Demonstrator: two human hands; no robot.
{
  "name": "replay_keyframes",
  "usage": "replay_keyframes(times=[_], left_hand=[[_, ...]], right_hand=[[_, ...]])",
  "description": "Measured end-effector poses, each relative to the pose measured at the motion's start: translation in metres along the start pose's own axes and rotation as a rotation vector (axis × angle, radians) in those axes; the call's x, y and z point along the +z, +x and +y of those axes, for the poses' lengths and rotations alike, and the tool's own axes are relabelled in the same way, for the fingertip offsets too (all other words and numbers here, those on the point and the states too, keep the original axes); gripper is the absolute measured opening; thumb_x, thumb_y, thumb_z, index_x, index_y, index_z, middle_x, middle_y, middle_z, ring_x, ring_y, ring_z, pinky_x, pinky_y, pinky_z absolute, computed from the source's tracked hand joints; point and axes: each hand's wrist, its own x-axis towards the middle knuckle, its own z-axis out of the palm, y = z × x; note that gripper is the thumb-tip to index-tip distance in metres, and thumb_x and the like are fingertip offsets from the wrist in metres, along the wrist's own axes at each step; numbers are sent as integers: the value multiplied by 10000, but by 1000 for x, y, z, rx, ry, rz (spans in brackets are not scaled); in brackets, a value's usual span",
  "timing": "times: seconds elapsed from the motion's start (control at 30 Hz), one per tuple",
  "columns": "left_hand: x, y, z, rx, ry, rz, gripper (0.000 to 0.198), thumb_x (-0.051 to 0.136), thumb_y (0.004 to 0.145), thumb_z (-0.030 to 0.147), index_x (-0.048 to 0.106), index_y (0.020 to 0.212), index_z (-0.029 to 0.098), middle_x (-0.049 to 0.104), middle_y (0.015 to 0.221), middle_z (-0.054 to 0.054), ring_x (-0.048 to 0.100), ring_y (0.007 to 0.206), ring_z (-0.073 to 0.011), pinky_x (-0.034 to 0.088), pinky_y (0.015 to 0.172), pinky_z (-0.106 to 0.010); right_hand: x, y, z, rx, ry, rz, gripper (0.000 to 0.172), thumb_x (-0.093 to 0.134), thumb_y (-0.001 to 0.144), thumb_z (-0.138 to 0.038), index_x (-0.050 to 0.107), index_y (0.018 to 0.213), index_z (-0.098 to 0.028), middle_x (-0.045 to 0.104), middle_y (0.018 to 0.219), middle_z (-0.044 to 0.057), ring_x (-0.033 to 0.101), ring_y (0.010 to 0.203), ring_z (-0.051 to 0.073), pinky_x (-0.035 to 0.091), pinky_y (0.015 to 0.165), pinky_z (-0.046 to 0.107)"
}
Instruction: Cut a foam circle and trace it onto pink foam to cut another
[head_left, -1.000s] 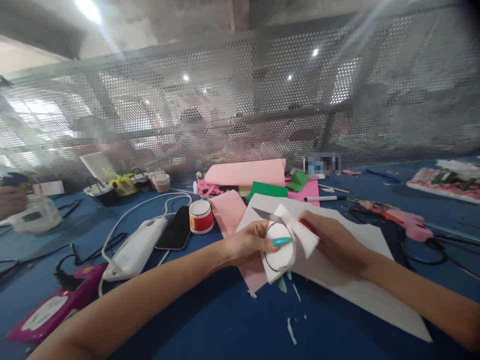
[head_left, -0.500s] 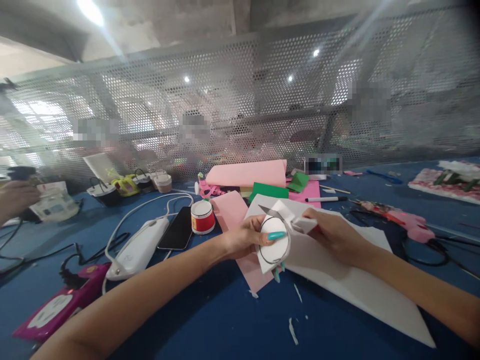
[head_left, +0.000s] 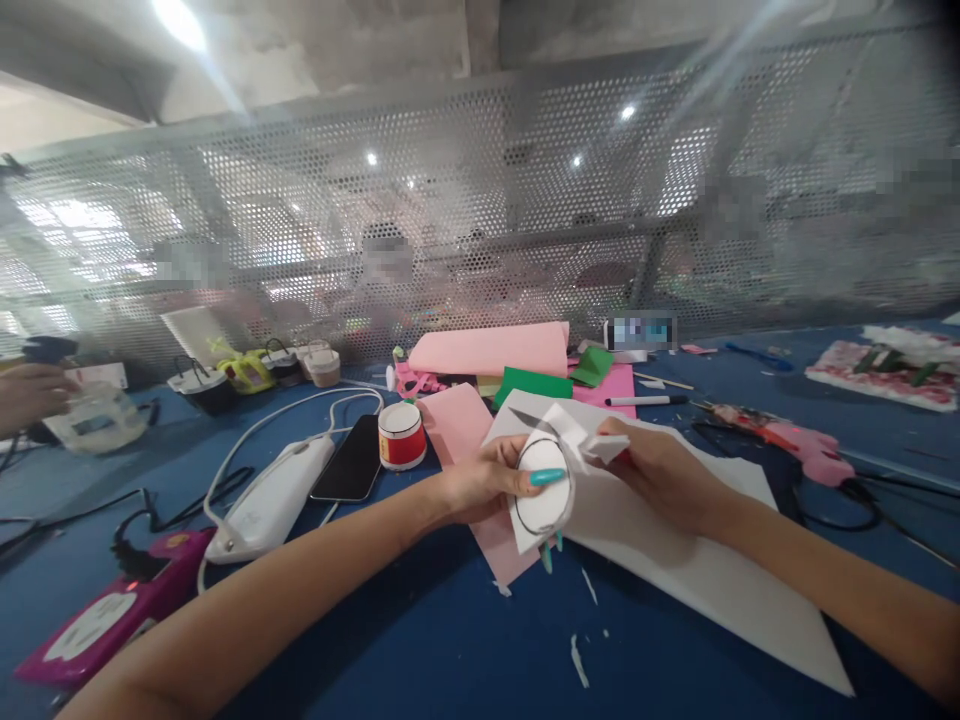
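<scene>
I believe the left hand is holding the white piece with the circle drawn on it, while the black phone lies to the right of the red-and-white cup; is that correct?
Not quite: the black phone lies to the left of the red-and-white cup, as the head view shows. The left hand does hold the white piece with the circle.

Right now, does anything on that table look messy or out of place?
Mildly: white scraps lie loose on the blue table, on the near side of the left hand, like untidy offcuts. The pink glue gun lies there without a visible stand, which seems slightly careless. No spill shows.
</scene>
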Motion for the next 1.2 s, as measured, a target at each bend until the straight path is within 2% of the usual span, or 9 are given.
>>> replay_keyframes(times=[0.17, 0.33, 0.43, 0.53, 0.63, 0.77, 0.87, 1.03, 1.2], left_hand=[[14, 2, -11, -249, 181, -176, 409, 875, 478, 275, 688, 796, 100, 677, 678, -14, 626, 606, -102, 523, 649, -214], [7, 4, -1, -30, 146, 91, 513, 855, 527, 264, 628, 958, 102, 674, 799, -50, 636, 668, -119, 525, 627, -217], [-4, 6, 5, -5, 164, 192, 573, 849, 537, 268, 566, 1017, 129, 654, 848, -56, 642, 661, -148, 525, 548, -240], [-11, 9, 2, -28, 148, 264, 571, 850, 528, 239, 519, 983, 146, 638, 851, -40, 651, 658, -150, 534, 533, -240], [-14, 12, -5, -8, 110, 306, 604, 862, 498, 209, 487, 970, 165, 631, 808, -7, 651, 635, -136, 541, 536, -231], [-14, 12, -9, 23, 92, 281, 560, 854, 518, 185, 488, 942, 188, 646, 857, -5, 657, 678, -135, 548, 577, -234], [-11, 12, -8, 37, 72, 279, 556, 848, 530, 171, 522, 979, 198, 659, 889, -11, 657, 707, -130, 540, 624, -231], [-7, 10, -7, 41, 30, 309, 597, 848, 514, 133, 582, 1046, 184, 662, 855, -4, 645, 699, -114, 528, 645, -217], [-9, 9, -8, 3, 20, 282, 577, 839, 541, 139, 607, 1069, 168, 672, 837, -12, 644, 668, -110, 523, 614, -212]], right_hand=[[2, 2, -12, 45, 60, 3, 216, 390, 928, -391, 485, 826, -226, 615, 693, 26, 556, 604, 182, 391, 553, 276], [-1, 7, -2, 232, -10, 118, 282, 379, 921, -471, 494, 872, -219, 611, 644, 35, 591, 603, 221, 372, 536, 287], [-5, 10, 3, 366, -43, 123, 322, 370, 915, -521, 461, 847, -221, 572, 578, 11, 560, 523, 208, 340, 498, 277], [-8, 10, 1, 346, -183, 166, 344, 341, 930, -512, 482, 871, -204, 588, 622, 50, 557, 560, 222, 322, 498, 283], [-11, 8, -2, 246, -569, 268, 388, 360, 930, -476, 552, 977, -143, 602, 775, 165, 554, 745, 303, 338, 574, 338], [-16, 7, 2, 240, -844, 335, 367, 349, 931, -258, 552, 1193, -101, 554, 810, 210, 484, 806, 339, 329, 611, 400], [-23, 8, 6, 199, -803, 283, 426, 305, 903, -100, 599, 1200, -177, 561, 803, 182, 479, 805, 320, 322, 636, 418], [-31, 9, 6, 144, -764, 326, 395, 329, 930, -139, 672, 1098, -241, 624, 880, 144, 517, 882, 316, 331, 738, 456], [-25, 10, 20, 365, -530, 360, 371, 358, 931, -305, 632, 1100, -121, 631, 713, 165, 574, 625, 274, 381, 583, 397]])
